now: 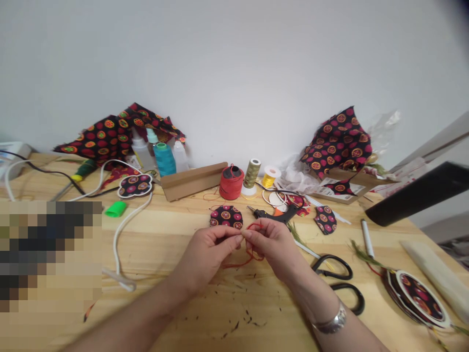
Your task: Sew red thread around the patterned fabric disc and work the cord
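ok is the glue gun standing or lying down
Lying down: the glue gun rests flat on its side on the wooden table.

One wide silver bangle (329, 321) with a polished, banded surface encircles the right forearm (311, 298), behind the right hand (274, 249). Both forearms are bare from that bangle to the frame edge.

My left hand (207, 259) and right hand (273, 247) have room to move toward me on the bench (154, 234), where only small dark bits (244, 320) lie. A round cloth (226, 217) and a glue gun (273, 213) sit just past my hands, so they block the way forward. Scissors (335, 278) lie close on my right. A white cord (122, 234) and a green cap (116, 209) are in the way on my left. Farther on, a red spool (231, 182) and a cardboard strip (194, 182) stand before the wall (234, 88).
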Demonstrator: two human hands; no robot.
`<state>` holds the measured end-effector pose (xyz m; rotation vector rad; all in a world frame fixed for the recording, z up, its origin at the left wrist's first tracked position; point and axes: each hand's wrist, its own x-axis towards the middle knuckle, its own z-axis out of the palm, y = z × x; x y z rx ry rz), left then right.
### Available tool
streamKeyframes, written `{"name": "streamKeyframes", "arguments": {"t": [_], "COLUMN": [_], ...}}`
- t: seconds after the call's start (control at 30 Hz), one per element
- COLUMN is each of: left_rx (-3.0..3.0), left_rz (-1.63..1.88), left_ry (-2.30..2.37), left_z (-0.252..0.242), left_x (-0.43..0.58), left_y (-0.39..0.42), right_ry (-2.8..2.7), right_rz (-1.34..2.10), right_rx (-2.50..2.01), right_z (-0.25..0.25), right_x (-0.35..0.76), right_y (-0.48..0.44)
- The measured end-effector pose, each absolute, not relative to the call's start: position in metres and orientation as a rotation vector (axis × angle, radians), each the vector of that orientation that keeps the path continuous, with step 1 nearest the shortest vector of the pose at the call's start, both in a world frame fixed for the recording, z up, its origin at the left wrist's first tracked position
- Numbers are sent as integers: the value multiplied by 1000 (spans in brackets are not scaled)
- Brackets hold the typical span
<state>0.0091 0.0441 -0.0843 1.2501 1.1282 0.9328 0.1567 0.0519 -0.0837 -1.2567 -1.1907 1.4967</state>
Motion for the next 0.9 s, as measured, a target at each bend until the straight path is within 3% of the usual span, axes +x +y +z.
{"name": "streamKeyframes", "arguments": {"t": [0.57,0.9], "left_rx": [902,826], "left_rz": [814,885], "left_ry": [1052,1087], "left_z": [-89,-84], "left_x": [9,7], "left_y": [46,48], "right_ry": [-1178,-1372], "right_rz": [1591,1417], "right_rx": [-1217,-1274], "right_z": [-78,-80], "right_x": [156,161], "right_y": [50,53]}}
